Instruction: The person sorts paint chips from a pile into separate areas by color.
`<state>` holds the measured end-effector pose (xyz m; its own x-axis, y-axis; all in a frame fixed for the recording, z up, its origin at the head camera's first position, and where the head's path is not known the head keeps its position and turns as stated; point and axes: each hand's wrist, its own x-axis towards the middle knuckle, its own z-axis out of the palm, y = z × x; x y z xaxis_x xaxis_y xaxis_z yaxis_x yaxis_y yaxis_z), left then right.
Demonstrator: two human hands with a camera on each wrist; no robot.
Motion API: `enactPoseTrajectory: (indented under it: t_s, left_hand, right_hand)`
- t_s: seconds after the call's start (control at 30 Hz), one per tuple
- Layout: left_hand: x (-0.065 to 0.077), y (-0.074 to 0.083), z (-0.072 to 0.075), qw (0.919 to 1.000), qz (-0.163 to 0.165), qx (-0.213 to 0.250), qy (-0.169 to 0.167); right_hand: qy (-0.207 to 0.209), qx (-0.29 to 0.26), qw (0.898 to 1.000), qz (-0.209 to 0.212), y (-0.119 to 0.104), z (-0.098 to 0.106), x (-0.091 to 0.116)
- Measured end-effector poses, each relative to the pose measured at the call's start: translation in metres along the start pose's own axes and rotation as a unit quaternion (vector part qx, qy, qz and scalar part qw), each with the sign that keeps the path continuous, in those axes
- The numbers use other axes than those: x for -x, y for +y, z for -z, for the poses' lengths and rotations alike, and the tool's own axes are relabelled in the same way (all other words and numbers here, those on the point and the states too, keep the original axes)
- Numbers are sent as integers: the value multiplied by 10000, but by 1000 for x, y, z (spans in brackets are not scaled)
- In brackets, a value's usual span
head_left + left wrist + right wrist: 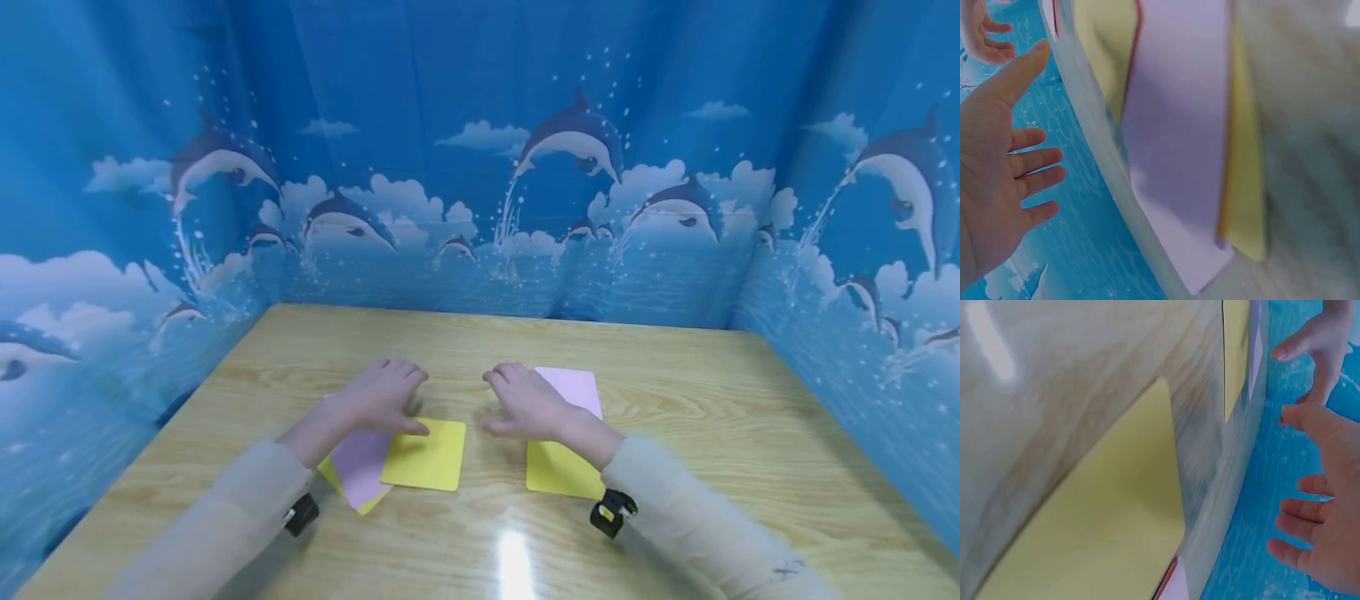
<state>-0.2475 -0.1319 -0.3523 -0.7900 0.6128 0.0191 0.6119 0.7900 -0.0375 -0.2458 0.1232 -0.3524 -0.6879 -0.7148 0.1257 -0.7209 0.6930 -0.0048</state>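
My left hand (382, 396) hovers over the left group of square cards, fingers relaxed and thumb apart, holding nothing. Under and beside it are a yellow card (426, 458), a purple card (360, 467) and another yellow card (372, 503) peeking out below the purple one. On the right, my right hand (528, 404) is held above the table with loosely bent fingers, also holding nothing. Nearest to it are a yellow card (558, 471) and a pale pink card (573, 387), partly hidden by the hand and wrist. Both wrist views show the hands apart from the cards.
A light wood-grain table (675, 383) carries the cards, with a bright light reflection (515, 567) near its front. Blue curtains (480, 275) printed with dolphins hang along the back and both sides. A small black wrist device (611, 512) sits at the right sleeve.
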Motion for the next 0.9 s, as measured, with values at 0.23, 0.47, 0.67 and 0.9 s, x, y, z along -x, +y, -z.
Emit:
enactPoseTrajectory:
  t_s: [0.23,0.47,0.67,0.9]
  left_hand:
    - [16,3,-9,9999,44,-17,-99]
    - [28,6,-17,9993,-132,264,-219]
    - [33,9,-22,9979,-481,317,-287]
    - [37,8,-28,9965,-725,246,-333]
  right_hand:
    - [-321,-174,9992,143,-28,-5,-7]
    - [-824,-184,9961,269,-46,-13,-14]
    - [-1131,8,9926,431,-56,-21,-20]
    - [-1260,237,9904,525,-59,-27,-22]
